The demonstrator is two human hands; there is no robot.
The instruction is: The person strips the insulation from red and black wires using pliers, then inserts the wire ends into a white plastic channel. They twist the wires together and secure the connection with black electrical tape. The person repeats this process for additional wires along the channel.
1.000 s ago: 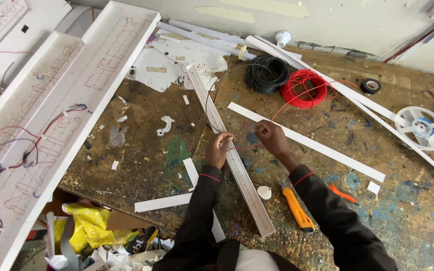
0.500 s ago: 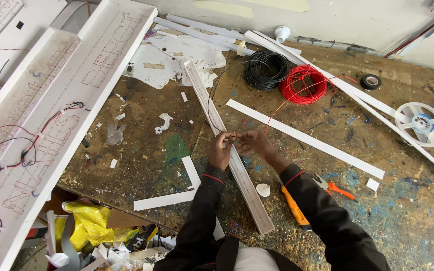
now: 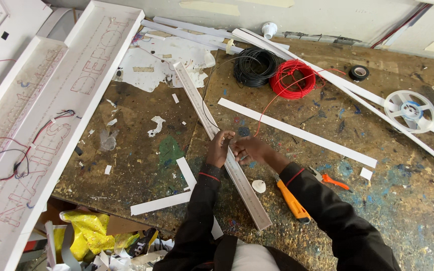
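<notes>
At the frame's centre, both hands, left hand [image 3: 220,149] and right hand [image 3: 249,149], pinch fingers on the red wire [image 3: 263,113] over the long white strip [image 3: 221,141] lying diagonally on the table [image 3: 388,200], apparently seating it, which calls for steady guiding along the strip.

Just right of the hands an orange utility knife [image 3: 292,202] lies on the stained worktop [image 3: 141,165], orange-handled pliers [image 3: 330,179] beyond it. Ahead of them sits a black wire coil [image 3: 255,66]. Far right rests an empty white spool [image 3: 410,111]; far left, white sign trays [image 3: 51,125].
</notes>
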